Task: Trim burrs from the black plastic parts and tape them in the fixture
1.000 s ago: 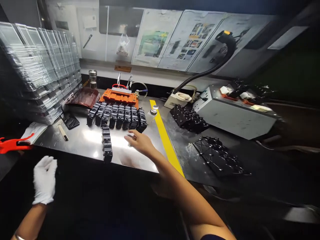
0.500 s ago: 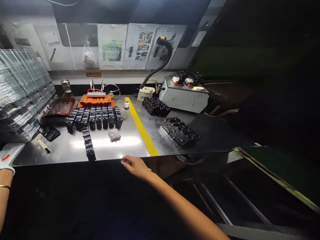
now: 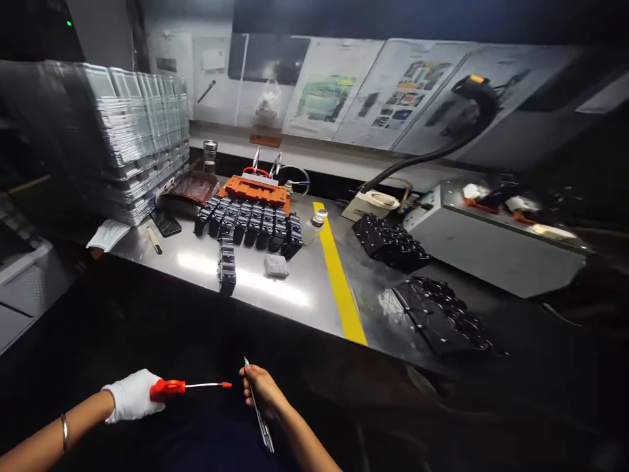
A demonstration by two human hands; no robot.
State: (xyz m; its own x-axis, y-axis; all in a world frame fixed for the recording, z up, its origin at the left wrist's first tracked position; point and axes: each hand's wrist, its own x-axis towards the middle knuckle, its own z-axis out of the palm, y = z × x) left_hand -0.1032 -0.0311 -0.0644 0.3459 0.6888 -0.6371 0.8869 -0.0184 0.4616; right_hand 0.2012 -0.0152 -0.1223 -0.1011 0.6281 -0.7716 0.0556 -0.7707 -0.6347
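Note:
My left hand (image 3: 133,396), in a white glove, is closed on the red handle of a screwdriver (image 3: 170,389). Its thin shaft points right and ends in a red tip. Bare, my right hand (image 3: 265,388) grips a slim silver craft knife (image 3: 259,413), with its pointed blade upward and the long handle running down past the palm. Both hands are in front of the bench, below its edge, with the screwdriver tip a short gap from my right fingers. Nearest on the bench top is a single black ribbed part (image 3: 227,265), standing before a row of similar black parts (image 3: 250,223).
A small grey block (image 3: 276,265) lies right of the single part. Behind the row sits an orange fixture (image 3: 258,191). Yellow tape (image 3: 339,282) crosses the metal bench; black moulded housings (image 3: 442,314) and a grey box (image 3: 496,236) stand right of it. Clear trays (image 3: 142,124) are stacked left.
The view has swung left. My left hand has come in from the left edge, now showing the screwdriver. My right hand has drawn back from the bench edge, and the craft knife now shows.

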